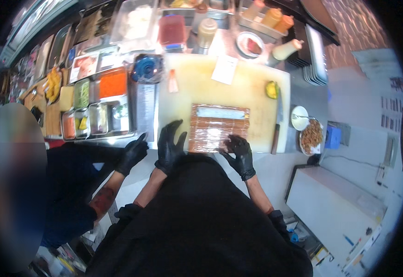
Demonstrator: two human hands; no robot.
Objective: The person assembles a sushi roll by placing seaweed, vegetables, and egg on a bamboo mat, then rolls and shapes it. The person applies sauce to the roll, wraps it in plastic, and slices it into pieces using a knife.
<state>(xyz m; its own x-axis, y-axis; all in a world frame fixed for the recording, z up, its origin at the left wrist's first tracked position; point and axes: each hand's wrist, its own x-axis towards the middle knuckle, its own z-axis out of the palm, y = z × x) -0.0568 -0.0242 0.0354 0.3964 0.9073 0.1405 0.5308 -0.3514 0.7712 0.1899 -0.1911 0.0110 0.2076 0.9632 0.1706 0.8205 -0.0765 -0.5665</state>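
Observation:
A bamboo rolling mat, wrapped in clear plastic, lies at the front of a pale cutting board. Across the mat's far part rests a long pale strip, whose material I cannot tell. My left hand, in a black glove, is left of the mat with fingers apart and nothing held. My right hand, gloved too, is over the mat's near right corner, fingers spread and slightly bent. Right of the mat are a long knife and a cut avocado. A shrimp and a paper slip lie farther back.
A co-worker's gloved hand is close on the left. Metal trays of fillings stand beyond it. Squeeze bottles and a plate are behind the board; a white bowl and a bowl of brown food stand right.

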